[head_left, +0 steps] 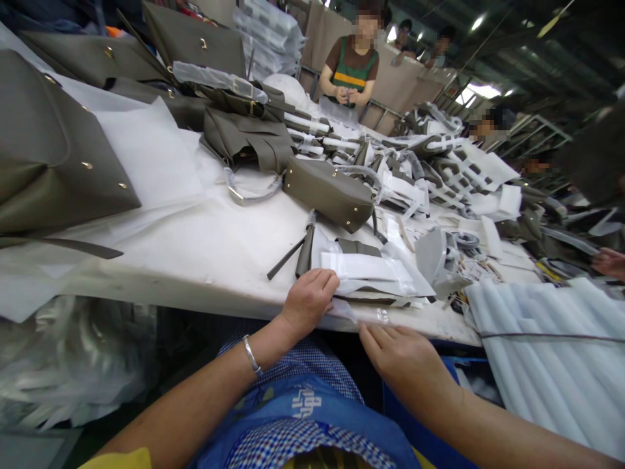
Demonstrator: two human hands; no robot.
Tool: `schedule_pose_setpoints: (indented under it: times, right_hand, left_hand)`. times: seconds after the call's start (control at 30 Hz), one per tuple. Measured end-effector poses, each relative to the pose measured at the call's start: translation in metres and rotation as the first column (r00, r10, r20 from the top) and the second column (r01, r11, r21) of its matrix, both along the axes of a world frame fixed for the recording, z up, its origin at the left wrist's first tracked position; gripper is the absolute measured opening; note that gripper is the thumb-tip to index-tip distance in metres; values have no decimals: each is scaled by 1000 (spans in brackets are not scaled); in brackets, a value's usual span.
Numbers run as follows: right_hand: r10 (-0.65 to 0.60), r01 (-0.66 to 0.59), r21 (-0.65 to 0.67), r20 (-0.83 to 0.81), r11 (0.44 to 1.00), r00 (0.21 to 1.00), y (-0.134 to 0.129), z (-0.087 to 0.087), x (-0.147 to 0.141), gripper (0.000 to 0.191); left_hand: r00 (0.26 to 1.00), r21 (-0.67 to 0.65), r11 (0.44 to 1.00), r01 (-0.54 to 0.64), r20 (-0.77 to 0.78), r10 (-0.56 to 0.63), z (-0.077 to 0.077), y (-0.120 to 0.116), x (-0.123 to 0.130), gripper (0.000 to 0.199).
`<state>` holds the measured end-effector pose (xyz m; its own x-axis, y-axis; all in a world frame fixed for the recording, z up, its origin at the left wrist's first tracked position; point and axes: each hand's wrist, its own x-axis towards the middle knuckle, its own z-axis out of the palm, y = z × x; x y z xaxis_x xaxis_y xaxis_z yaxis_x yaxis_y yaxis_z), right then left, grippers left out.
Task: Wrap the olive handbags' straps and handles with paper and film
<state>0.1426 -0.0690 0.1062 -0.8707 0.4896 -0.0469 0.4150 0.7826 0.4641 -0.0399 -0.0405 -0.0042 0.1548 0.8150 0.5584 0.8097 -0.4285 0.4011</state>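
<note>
At the far left, a large olive-brown bag (63,153) lies over loose white sheets (141,150); a sleeve or elbow brushing the sheets could drag them toward the table's near edge. Next comes a narrow dark strap (286,257), sticking out leftward beside the wrapped packet (371,268), where it could snag if the packet were turned. The packet, olive material partly covered in white, lies flat near the front edge of the white table (190,286). The left hand (311,299) has its fingers bent close together at the packet's near left corner. Just right of it, clear film (344,310) spans the gap to the right hand (403,352), whose fingers are drawn in at the table edge; from this angle I cannot tell whether either hand pinches the film or only presses on it. Uneven tension could crease or tear the film, and a hard pull could slide the packet off the edge. Behind the packet stands a boxy olive bag (332,192), near enough to be nudged. Far right, bound pale foam rolls (551,358) could crowd the right arm.
</note>
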Motion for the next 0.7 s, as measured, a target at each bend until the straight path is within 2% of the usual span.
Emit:
schedule_pose_setpoints:
  times: [0.17, 0.37, 0.53, 0.63, 0.7]
  right_hand:
    - [-26, 26, -15, -32, 1000, 999, 5, 6, -2, 23]
    - [3, -5, -23, -69, 1000, 998, 20, 17, -4, 20]
    - [17, -20, -32, -93, 999, 996, 30, 18, -7, 16]
    - [0, -15, -91, -164, 996, 986, 38, 15, -4, 15]
    - [-43, 4, -142, -273, 990, 961, 43, 14, 0, 18]
  left_hand:
    - [1000, -13, 1000, -1, -15, 1, 0, 1, 0, 33]
    - [1000, 45, 999, -6, 11, 6, -4, 3, 1, 38]
    - [1000, 53, 999, 10, 27, -11, -6, 4, 1, 33]
    - [999, 61, 998, 4, 34, -6, -5, 4, 1, 30]
    - [999, 58, 998, 4, 32, -5, -5, 4, 1, 30]
